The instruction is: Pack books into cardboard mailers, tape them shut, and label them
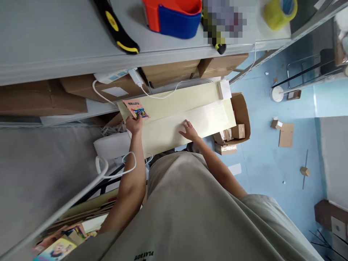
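Note:
My left hand is closed on the near edge of a thin pink booklet with a colourful picture on its cover. It holds this over the left end of a pale cream board. A lighter sheet or strip lies along the board's right part. Fingers spread, my right hand rests near the board's front edge, at the lighter strip, with nothing held. At the board's far right corner is a small white box or block.
Above the board runs a grey shelf with a cutter, a tape dispenser and yellow tape. A white power strip and cable hang below. An open carton stands right; a white tube is left.

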